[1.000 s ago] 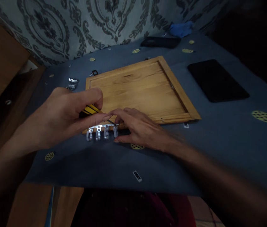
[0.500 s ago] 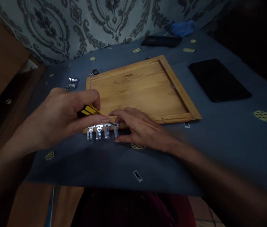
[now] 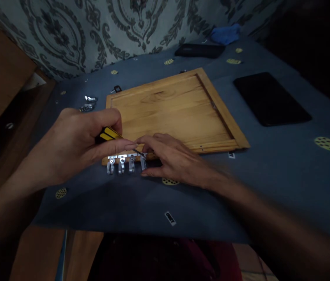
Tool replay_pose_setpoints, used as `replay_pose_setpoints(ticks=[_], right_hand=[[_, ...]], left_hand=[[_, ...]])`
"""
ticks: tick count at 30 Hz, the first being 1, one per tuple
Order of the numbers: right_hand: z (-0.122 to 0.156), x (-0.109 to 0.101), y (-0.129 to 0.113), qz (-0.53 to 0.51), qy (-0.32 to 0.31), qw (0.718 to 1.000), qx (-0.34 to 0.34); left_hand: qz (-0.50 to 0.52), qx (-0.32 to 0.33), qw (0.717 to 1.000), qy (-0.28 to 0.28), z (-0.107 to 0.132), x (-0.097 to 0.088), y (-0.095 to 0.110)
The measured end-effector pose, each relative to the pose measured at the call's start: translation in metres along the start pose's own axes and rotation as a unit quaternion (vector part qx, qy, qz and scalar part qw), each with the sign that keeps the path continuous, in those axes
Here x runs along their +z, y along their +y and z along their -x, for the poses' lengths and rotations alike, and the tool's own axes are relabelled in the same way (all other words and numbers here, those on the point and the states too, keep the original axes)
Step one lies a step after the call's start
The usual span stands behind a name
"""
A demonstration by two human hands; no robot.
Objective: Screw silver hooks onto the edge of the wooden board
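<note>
A framed wooden panel (image 3: pixel 171 109) lies flat on a blue cloth. A row of several small metal hooks (image 3: pixel 125 162) sits along its near edge. My left hand (image 3: pixel 77 142) is closed round a screwdriver with a yellow and black handle (image 3: pixel 108 134), its thin shaft pointing at the rightmost hook. My right hand (image 3: pixel 172 158) rests on the cloth with its fingers curled at that same hook, pinching at the tip of the shaft; what the fingertips hold is too small to make out.
A black phone or tablet (image 3: pixel 270 99) lies to the right of the panel. A dark flat case (image 3: pixel 198 50) and a blue cloth wad (image 3: pixel 225 34) sit at the back. Loose metal parts (image 3: pixel 88 103) lie at the left. A patterned wall stands behind.
Almost nothing has moved. My left hand has shifted slightly left and turned a little on the screwdriver handle; my right hand stays at the rightmost hook.
</note>
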State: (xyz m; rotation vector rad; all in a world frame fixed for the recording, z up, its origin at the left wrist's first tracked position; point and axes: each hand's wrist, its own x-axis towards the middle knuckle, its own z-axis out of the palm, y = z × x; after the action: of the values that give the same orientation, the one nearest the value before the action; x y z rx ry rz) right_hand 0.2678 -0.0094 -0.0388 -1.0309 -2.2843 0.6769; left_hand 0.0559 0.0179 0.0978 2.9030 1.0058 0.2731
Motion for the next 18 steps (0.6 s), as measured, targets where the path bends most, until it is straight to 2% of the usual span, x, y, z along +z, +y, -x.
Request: replay_pose_setpoints(ticks=[9,15,18], right_hand=[[0.001,0.000,0.001,-0.001,0.012,1.000,-0.018],[0.001,0.000,0.001,0.002,0.016,1.000,-0.019],[0.001,0.000,0.001,0.007,0.011,1.000,-0.018]], left_hand=[[-0.027,0.018,0.999,0.007,0.000,0.001,0.001],[-0.036,0.054,0.998,0.008,-0.008,-0.002,0.002],[-0.038,0.065,0.997,-0.028,-0.012,-0.005,0.003]])
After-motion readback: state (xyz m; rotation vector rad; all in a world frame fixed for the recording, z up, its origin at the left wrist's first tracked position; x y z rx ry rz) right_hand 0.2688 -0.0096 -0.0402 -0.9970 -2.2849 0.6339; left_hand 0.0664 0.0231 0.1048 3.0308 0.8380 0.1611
